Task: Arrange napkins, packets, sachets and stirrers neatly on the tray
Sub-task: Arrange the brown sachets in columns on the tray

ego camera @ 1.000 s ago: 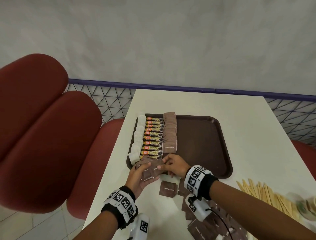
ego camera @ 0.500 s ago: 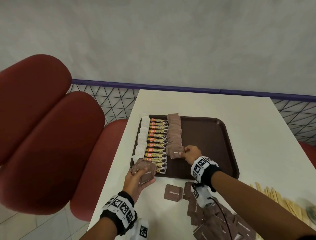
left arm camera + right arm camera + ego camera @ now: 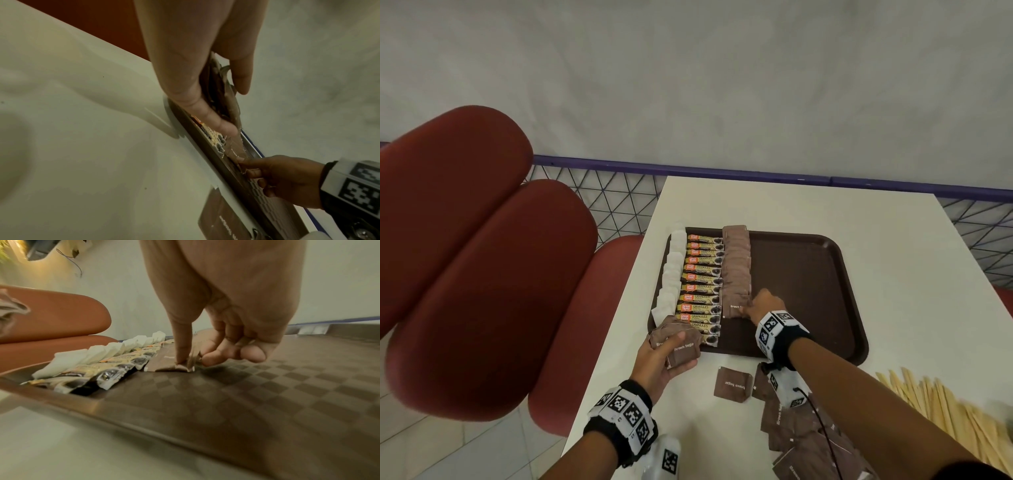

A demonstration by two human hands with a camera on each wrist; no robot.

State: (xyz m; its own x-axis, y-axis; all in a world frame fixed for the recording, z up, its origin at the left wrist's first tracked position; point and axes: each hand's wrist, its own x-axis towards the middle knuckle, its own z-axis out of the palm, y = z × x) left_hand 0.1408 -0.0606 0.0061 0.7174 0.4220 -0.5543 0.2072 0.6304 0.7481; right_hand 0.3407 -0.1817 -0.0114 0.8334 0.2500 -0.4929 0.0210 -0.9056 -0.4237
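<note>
On the white table lies a dark brown tray. Along its left side run three columns: white napkins, yellow granules packets and brown sugar sachets. My right hand pinches the nearest brown sugar sachet at that column's near end. In the right wrist view the hand pinches that sachet's corner between thumb and fingers, low on the tray floor. My left hand grips a stack of brown sugar sachets over the tray's near-left corner; the same stack shows in the left wrist view.
Loose brown sugar sachets lie on the table just in front of the tray, with a bigger heap under my right forearm. Wooden stirrers are spread at the near right. Red padded seats stand left of the table.
My right hand took a sachet from the left hand's stack and carried it forward to the near end of the brown column. The left hand kept its stack nearly still.
</note>
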